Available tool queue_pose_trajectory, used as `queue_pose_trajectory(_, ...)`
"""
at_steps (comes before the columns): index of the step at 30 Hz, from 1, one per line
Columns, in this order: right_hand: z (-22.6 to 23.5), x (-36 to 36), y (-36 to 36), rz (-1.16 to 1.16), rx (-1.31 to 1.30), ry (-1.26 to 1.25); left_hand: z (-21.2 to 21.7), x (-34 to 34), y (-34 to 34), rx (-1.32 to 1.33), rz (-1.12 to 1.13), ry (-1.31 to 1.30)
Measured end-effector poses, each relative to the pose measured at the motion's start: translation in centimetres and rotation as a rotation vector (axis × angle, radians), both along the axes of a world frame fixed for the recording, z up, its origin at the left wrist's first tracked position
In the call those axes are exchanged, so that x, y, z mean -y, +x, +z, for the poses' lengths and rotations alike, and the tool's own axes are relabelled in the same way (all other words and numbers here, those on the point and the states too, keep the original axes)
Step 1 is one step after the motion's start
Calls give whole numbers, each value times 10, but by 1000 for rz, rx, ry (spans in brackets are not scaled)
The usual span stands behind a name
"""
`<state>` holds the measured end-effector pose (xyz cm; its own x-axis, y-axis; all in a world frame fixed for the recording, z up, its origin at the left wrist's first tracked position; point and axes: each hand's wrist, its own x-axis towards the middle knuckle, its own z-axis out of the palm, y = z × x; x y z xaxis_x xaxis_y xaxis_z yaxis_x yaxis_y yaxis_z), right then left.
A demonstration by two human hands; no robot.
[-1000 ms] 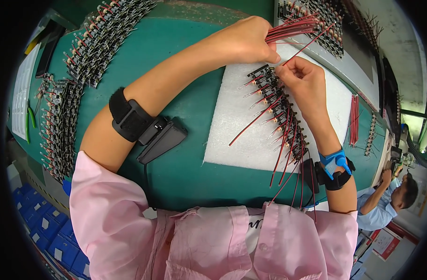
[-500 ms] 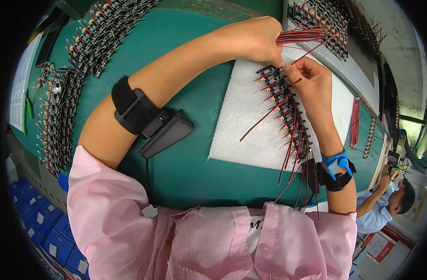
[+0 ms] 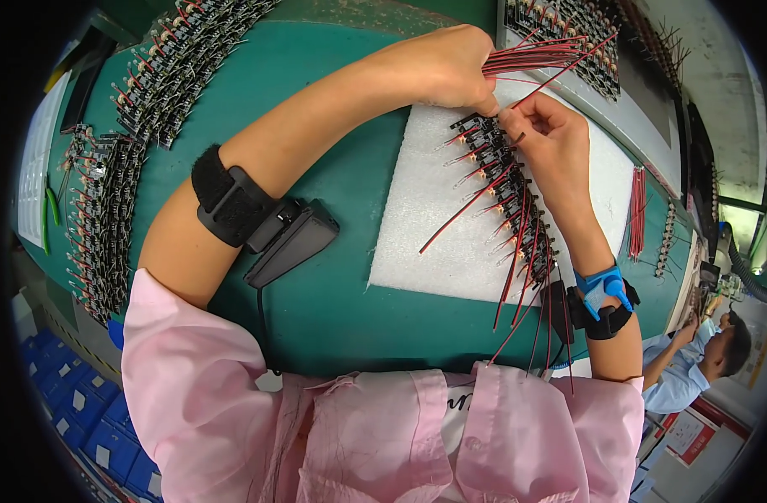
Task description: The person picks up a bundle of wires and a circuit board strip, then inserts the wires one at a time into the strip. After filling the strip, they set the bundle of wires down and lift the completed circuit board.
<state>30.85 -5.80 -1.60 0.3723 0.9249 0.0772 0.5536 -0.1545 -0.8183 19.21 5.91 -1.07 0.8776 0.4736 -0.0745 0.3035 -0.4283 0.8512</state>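
I had L hand (image 3: 438, 67) clamped on red wire bundle (image 3: 538, 57), R hand (image 3: 551, 138) pinching one wire (image 3: 559, 74) over component row (image 3: 509, 189), foam pad's (image 3: 425, 226) far edge.

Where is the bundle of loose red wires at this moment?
In the head view, the bundle of red wires is at upper centre-right, held in the left hand, fanning rightward over the white foam pad's top edge, just above the right hand.
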Motion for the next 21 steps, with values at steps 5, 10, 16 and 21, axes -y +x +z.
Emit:
queue_pose_trajectory(5, 0, -1, 2, 14, -15, 3, -1, -2, 0, 20, -11, -15)
queue_pose_trajectory(10, 4, -1, 7, 55, 2, -67, 3, -3, -1, 77, 30, -2)
queue_pose_trajectory(16, 9, 0, 12, 128, -26, -103, 10, -2, -7, 73, 88, -123)
queue_pose_trajectory(21, 1, -1, 15, 132, 8, -33, 17, 10, -14, -109, 37, 89)
